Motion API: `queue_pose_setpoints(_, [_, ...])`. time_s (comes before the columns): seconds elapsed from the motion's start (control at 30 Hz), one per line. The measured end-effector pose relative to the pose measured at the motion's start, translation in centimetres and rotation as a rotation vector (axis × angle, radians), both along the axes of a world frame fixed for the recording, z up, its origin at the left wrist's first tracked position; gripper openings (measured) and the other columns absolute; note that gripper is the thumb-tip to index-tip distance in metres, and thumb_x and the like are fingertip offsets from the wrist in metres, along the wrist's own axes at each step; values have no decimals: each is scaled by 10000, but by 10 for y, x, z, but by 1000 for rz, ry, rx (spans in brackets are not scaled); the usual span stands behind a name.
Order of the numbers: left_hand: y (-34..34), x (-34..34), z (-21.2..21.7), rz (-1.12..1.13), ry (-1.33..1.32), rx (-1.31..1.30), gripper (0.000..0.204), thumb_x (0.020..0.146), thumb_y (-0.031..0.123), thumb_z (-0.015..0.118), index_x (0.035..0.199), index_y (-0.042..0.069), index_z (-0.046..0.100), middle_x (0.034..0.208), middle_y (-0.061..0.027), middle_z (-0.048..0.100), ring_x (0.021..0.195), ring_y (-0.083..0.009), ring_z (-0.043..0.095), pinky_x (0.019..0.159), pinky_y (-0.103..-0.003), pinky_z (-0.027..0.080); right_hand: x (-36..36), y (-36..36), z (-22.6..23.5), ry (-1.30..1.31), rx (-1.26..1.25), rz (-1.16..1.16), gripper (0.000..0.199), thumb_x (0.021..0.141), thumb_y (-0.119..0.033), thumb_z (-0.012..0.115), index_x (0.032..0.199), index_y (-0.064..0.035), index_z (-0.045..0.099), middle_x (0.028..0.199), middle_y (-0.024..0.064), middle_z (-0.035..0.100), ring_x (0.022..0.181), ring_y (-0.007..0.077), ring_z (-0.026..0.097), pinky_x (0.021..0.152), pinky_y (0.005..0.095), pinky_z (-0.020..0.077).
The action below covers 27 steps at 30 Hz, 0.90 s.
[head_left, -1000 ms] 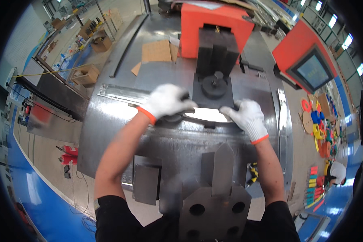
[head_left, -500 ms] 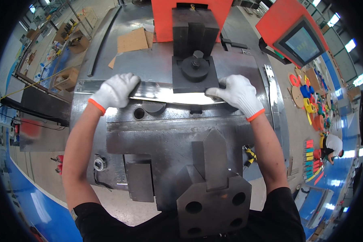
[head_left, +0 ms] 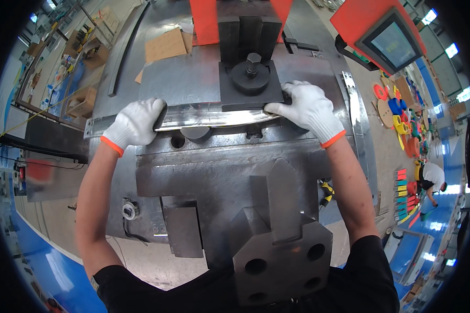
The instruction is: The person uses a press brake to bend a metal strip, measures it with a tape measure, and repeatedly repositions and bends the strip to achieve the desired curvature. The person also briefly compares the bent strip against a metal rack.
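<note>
A long shiny metal bar (head_left: pixel 214 115) lies crosswise on the steel machine bed. My left hand (head_left: pixel 137 122), in a white knit glove with an orange cuff, is closed around the bar left of the middle. My right hand (head_left: pixel 309 110), gloved alike, grips the bar near its right end, the thumb along its near side. Between my hands, the bar runs along the near edge of a dark steel block (head_left: pixel 250 86) topped with a round disc and bolt. A dark half-round stop (head_left: pixel 196 134) sits against the bar's near side. My right fingertips are partly hidden beside the block.
A pointed steel die block (head_left: pixel 282 250) stands close in front of me. Pliers (head_left: pixel 326 193) lie at its right. A red-framed control screen (head_left: pixel 389 44) hangs at upper right. Cardboard (head_left: pixel 166 46) and another metal strip (head_left: pixel 354 112) lie on the bed. A person (head_left: pixel 432 177) bends over at far right.
My left hand has moved slightly left with the bar, whose left end sits lower in view. The bar's bright glare has dulled. The whole view has shifted a little.
</note>
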<state>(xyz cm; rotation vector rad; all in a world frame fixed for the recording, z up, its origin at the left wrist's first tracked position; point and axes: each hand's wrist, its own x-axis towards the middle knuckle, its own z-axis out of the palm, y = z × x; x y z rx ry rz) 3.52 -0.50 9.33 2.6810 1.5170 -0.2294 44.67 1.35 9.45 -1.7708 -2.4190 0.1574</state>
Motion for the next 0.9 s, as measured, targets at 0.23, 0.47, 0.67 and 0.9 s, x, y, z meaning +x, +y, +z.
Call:
queue_pose_setpoints(0.23, [49,-28,-2,-74,77,84,378,783,24,631,1150,18,540,1086,-200,625,1060,-403,645,947,-453,532,-8,-10,6,41,-212,-102,701,810,-743,685,1135,-130,785,1086,150,740,1007,341,728,861,462,591])
queue_pose_setpoints(0.47, [63,-43,-9,-126,2,140,407,745,-13,640,1138,27,545,1085,-194,593,1088,-412,584,977,-466,476,-4,-13,-11,196,-50,-64,733,832,-666,716,1302,-104,689,1170,147,730,1073,346,714,895,462,590])
queue_pose_setpoints(0.67, [58,-61,-17,-106,68,233,410,801,-7,624,1196,39,527,1151,-180,579,1172,-397,559,1050,-454,445,-12,-14,-4,177,-22,-83,759,822,-655,725,1315,-82,662,1185,164,723,1104,374,701,938,478,575])
queue_pose_setpoints(0.9, [38,-128,-5,53,108,176,402,835,17,624,1227,20,535,1156,-195,574,1176,-420,544,1065,-482,433,-10,-11,-9,209,-97,-103,789,795,-648,761,1315,-64,656,1264,171,695,1188,357,669,979,478,561])
